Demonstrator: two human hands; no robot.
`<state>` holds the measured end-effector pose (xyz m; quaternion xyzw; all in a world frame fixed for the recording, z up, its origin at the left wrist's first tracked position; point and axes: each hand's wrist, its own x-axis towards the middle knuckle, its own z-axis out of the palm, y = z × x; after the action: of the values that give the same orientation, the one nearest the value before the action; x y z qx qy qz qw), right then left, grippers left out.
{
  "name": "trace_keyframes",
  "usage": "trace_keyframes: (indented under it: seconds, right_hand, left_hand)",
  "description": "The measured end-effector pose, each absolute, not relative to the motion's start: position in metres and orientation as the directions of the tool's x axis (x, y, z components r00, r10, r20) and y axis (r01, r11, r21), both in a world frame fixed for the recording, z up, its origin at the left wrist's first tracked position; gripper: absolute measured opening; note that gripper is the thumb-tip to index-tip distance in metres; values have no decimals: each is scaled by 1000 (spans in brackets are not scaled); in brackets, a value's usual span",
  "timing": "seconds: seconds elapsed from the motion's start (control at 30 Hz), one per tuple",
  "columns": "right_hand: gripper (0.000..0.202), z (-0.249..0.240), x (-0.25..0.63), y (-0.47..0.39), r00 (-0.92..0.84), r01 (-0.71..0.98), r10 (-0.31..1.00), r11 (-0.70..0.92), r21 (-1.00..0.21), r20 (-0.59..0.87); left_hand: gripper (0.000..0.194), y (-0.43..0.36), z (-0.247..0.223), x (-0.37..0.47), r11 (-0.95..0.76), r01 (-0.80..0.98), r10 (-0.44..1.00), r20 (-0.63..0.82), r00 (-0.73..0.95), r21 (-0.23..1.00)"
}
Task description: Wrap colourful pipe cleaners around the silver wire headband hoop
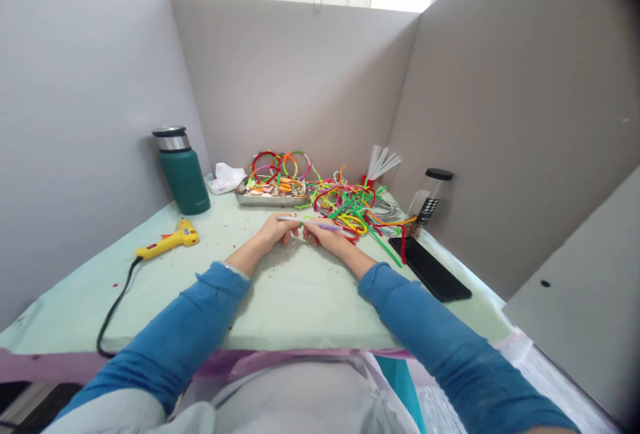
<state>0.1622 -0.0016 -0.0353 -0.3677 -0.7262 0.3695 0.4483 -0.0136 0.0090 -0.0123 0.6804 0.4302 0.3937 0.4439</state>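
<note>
Over the middle of the table, my left hand (pixel 276 233) and my right hand (pixel 326 234) meet almost fingertip to fingertip. Both are closed on a pale white-and-lilac pipe cleaner (pixel 330 226) that runs level across the fingers. A small green bit shows where the fingertips come together, too small to make out. Just beyond my right hand lies a tangled heap of coloured pipe cleaners (pixel 345 202). Behind my hands stands a metal tray (pixel 273 201) of small pieces, with pipe-cleaner rings (pixel 296 159) at its back edge.
To the left are a yellow glue gun (pixel 173 242) with a black cord, a green bottle (pixel 184 177) and white tissue (pixel 227 177). A black phone (pixel 435 271), a clear black-lidded container (pixel 431 197) and white sticks (pixel 383 164) stand or lie right. Grey partitions (pixel 300 74) enclose the table.
</note>
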Motion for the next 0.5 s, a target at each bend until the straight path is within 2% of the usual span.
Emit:
trace_keyframes:
  seconds: [0.13, 0.37, 0.5]
  right_hand:
    - [38, -35, 164, 1, -331, 132, 878, 405, -905, 345]
    - [34, -35, 165, 1, -342, 98, 859, 437, -894, 382]
    - [32, -32, 165, -3, -326, 152, 858, 462, -874, 397]
  left_hand:
    - [36, 9, -11, -13, -259, 258, 928, 166, 332, 931]
    - [25, 4, -8, -12, -221, 186, 933, 152, 326, 957]
    - [21, 5, -8, -11, -186, 133, 944, 140, 298, 974]
